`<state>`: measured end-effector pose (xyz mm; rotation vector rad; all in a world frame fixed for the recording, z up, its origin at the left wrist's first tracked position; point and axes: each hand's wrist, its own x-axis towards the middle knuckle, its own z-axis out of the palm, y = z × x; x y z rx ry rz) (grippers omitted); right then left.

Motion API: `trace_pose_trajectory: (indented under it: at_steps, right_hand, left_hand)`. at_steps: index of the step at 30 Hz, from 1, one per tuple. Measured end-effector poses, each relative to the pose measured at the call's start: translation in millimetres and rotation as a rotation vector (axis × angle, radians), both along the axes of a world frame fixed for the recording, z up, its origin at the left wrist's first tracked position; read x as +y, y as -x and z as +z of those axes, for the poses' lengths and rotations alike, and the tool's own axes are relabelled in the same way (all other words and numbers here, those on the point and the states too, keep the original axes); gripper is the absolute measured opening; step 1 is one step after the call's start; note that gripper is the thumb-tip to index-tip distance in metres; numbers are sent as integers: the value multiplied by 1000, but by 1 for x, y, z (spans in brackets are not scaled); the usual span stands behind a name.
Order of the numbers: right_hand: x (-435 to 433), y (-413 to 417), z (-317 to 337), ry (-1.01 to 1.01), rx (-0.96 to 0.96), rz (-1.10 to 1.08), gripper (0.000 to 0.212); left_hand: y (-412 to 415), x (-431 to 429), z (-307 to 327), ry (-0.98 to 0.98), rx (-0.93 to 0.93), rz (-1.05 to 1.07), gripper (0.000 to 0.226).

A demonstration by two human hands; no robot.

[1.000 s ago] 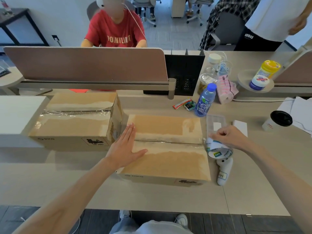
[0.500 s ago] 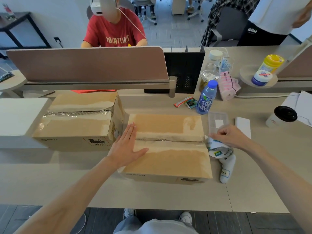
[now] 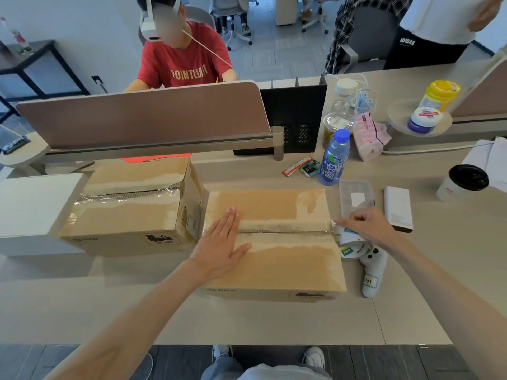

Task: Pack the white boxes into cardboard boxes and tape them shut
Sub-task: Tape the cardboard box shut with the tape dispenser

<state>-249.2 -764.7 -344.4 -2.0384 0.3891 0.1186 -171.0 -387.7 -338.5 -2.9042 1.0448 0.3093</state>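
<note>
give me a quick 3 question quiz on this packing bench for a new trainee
1. True or false: the left hand lies flat on the near cardboard box.
2. What does the right hand hold at the box's right end? A) the blue bottle B) the tape roll C) the black-lidded cup
3. Fill in: the far cardboard box, on the left, already has clear ____ along its top seam.

Key
1. True. The palm and fingers press on the flaps beside the seam.
2. B. The hand grips the tape roll. The blue bottle and black-lidded cup stand apart, untouched.
3. tape
</note>
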Motion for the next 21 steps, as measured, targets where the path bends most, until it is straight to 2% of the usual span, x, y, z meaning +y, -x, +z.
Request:
trace_pose_trajectory:
  at_steps: [5,7,12,16,19,21]
  right_hand:
    - [6,15,-22,-297,-81,-386,57]
    - [5,22,-34,-446,-69,-519,50]
    - [11,28,-43,-664,65,-574,47]
    - [16,29,-40,-671,103,-554,42]
    - [29,43,-46,-564,175,-481,44]
    - [43,56,-55,-479,214,-420,52]
  left_hand:
    - [15,-75,0,46,44,-159,78]
    - [22,-116,1,48,56,-206,75]
    - [32,-195,-3,31,43,-234,69]
    - [37,-190,-5,52,44,-217,73]
    - [48,-165,-6,49,22,-232,76]
    - [54,-143,-6,45,-19,-249,75]
